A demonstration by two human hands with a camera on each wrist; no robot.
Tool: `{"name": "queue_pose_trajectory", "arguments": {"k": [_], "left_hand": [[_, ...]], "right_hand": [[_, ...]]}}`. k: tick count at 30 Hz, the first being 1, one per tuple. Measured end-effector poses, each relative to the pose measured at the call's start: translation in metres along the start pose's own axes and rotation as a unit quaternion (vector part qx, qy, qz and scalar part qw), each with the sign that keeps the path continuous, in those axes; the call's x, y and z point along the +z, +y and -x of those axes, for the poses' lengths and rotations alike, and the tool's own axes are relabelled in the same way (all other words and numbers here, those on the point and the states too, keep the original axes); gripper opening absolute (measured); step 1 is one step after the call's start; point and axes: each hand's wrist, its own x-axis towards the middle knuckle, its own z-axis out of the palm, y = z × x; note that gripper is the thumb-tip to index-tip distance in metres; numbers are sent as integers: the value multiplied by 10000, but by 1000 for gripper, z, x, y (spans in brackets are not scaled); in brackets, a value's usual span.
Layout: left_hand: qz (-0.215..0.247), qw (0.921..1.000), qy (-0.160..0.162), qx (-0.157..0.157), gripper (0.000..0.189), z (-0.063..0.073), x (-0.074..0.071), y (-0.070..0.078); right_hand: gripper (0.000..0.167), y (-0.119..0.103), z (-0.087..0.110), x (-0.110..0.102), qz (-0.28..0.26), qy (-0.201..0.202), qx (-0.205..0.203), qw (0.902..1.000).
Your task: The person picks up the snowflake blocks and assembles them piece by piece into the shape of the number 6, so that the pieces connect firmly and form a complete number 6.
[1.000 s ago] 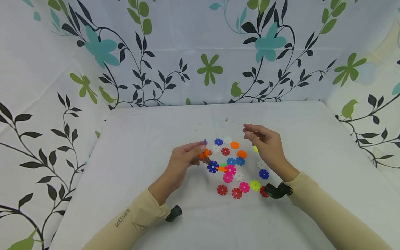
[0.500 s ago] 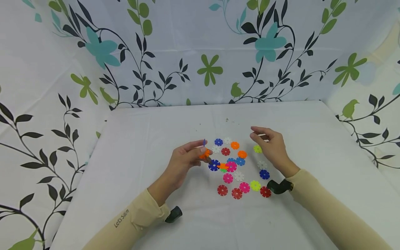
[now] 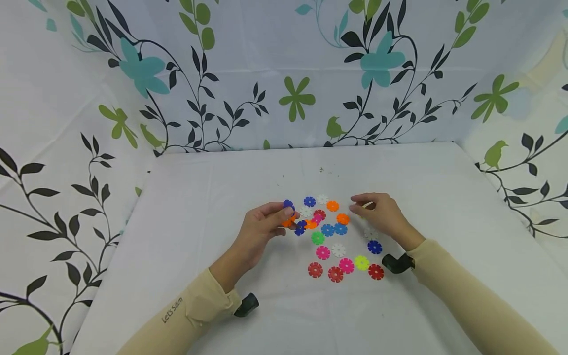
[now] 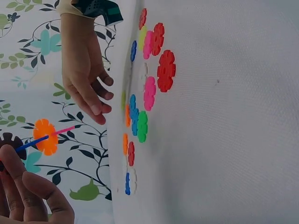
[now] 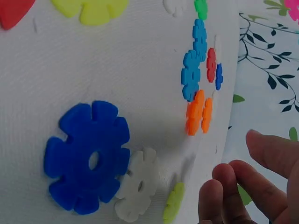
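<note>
In the head view my left hand (image 3: 266, 224) pinches a chain of interlocking notched plastic discs, raised above the table. The chain shows a blue disc (image 3: 300, 227), an orange disc (image 4: 45, 136) and a pink disc (image 3: 317, 218) at its far end; a dark disc (image 4: 12, 145) sits by my fingertips in the left wrist view. My right hand (image 3: 377, 212) hovers over the right side of the loose discs, fingers loosely bent and holding nothing. Below it, in the right wrist view, lie a yellow disc (image 5: 174, 203), a white disc (image 5: 138, 185) and a blue disc (image 5: 88, 157).
Loose discs lie flat on the white table (image 3: 199, 197): a green disc (image 3: 317, 237), two light blue discs (image 3: 328, 230), several red ones (image 3: 315, 269) and others. A patterned curtain (image 3: 248, 74) hangs behind. Each wrist carries a dark device (image 3: 397, 264).
The chain in my left hand has turned, its pink end going up and left, uncovering the green disc. My right hand moved right, then lowered and now hides the yellow disc in the head view.
</note>
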Motion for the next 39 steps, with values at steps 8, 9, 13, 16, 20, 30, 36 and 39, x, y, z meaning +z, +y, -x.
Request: {"name": "queue_pose_trajectory", "arguments": {"k": [8, 9, 13, 16, 20, 30, 36, 39], "left_hand": [[-85, 9999, 133, -13, 35, 1, -2, -3], [-81, 9999, 138, -1, 36, 2, -2, -3], [-70, 9998, 164, -5, 37, 2, -3, -4], [-95, 9996, 263, -72, 37, 2, -2, -4], [-142, 9993, 327, -76, 39, 1, -3, -4], [28, 9991, 370, -187, 40, 2, -4, -7], [104, 9991, 358, -199, 39, 1, -4, -7], [133, 9994, 263, -173, 37, 1, -4, -7]], "right_hand": [[45, -8, -1, 13, 691, -518, -39, 9963], [46, -9, -1, 14, 705, -534, -37, 9961], [45, -10, -1, 17, 804, -508, -80, 9954], [41, -10, -2, 18, 932, -460, -188, 9944], [35, -9, -3, 20, 1079, -427, -289, 9928], [23, -15, 0, 17, 825, -357, -222, 9957], [16, -23, 0, 8, 283, -342, -477, 9979], [19, -30, 1, 4, -181, -347, -679, 9969]]}}
